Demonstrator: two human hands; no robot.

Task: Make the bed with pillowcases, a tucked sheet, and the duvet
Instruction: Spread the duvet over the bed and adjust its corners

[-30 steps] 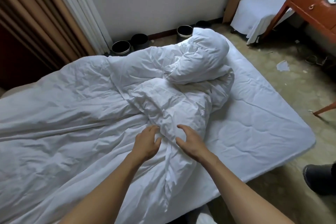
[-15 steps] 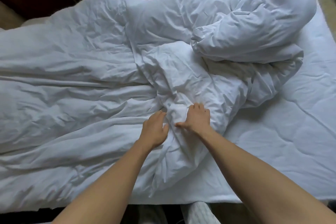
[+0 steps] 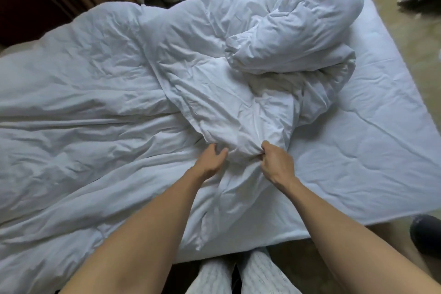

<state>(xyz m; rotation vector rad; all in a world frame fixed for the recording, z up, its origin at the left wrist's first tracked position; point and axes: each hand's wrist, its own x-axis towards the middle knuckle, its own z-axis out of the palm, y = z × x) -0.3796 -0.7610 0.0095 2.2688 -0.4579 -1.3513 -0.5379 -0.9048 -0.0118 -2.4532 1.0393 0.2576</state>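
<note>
The right hand [image 3: 276, 162] clamps curled fingers on a bunched duvet [image 3: 202, 74] fold; the left hand [image 3: 211, 161], fingers loosely apart, touches the fabric beside it.

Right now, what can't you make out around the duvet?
Head view:
- Right hand fingertips: buried in the duvet fold it grips.
- Left hand: whether it holds fabric, hidden by its own back.
- Bed's left end: cut off by the frame.
- Anything beneath: covered by the duvet.

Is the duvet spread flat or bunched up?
Bunched. The duvet is heaped and twisted mid-bed, leaving the mattress uncovered on the right; the right hand grips a fold.
</note>
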